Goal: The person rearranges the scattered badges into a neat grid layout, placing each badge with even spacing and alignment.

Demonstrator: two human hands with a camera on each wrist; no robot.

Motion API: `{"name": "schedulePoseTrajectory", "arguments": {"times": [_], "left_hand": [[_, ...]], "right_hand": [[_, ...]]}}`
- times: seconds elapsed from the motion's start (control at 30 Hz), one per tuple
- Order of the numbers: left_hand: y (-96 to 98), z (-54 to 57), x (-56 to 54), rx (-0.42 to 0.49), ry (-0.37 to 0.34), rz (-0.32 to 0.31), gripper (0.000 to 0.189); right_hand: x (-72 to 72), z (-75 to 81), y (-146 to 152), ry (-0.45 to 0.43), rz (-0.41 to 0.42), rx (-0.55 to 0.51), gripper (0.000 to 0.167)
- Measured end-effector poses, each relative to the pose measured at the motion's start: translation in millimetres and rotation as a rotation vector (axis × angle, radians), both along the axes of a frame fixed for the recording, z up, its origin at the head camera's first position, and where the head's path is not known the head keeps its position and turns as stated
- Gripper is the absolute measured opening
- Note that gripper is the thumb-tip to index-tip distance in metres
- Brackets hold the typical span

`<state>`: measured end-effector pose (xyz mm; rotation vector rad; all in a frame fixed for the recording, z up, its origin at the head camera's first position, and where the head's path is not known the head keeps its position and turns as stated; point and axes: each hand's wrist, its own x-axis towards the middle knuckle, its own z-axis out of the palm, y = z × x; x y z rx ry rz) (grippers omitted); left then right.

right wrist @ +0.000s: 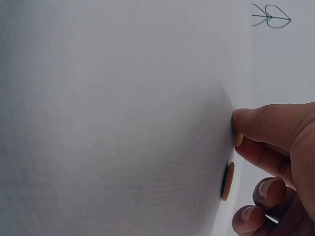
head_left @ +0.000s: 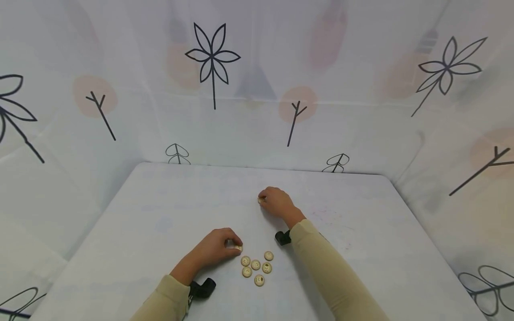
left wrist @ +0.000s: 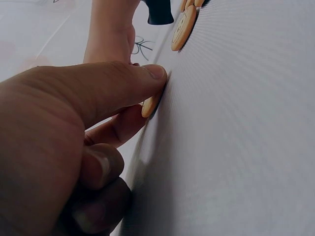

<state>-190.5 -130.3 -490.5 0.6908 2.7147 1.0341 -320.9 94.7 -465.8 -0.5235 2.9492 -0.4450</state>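
Six round wooden buttons [head_left: 255,265] lie in a small bunch on the white surface [head_left: 168,200], about midway between its left and right edges and well away from the far edge. They may sit there because both hands can get to them easily.

The left hand [head_left: 217,246] pinches one button [left wrist: 150,105] just beside the bunch. Its thumb and finger are almost together, with only the button between them.

The right hand [head_left: 278,203] is nearer the far edge. It pinches another button [right wrist: 239,139] the same way, thumb and finger nearly closed up, and the other fingers bent in. One more button [right wrist: 227,181] lies just beside that hand.

The buttons are small and thin, so a pinch at the rim is likely the best way to hold them.

A button is round, so it has no long way and points to no edge. The ones in the bunch lie flat, with their marked faces up. The two pinched ones look nearly flat too, close to the surface. I can't tell if they touch it.
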Motion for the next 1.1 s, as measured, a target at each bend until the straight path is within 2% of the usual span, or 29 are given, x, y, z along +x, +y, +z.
{"name": "schedulePoseTrajectory", "arguments": {"times": [0.53, 1.1], "left_hand": [[0.4, -0.6, 0.4, 0.003, 0.007, -0.002, 0.014], [-0.3, -0.4, 0.2, 0.002, 0.007, -0.01, 0.013]], "right_hand": [[-2.6, -1.5, 0.2, 0.001, -0.007, -0.006, 0.026], [3.6, 2.6, 1.0, 0.005, -0.019, 0.006, 0.028]]}}
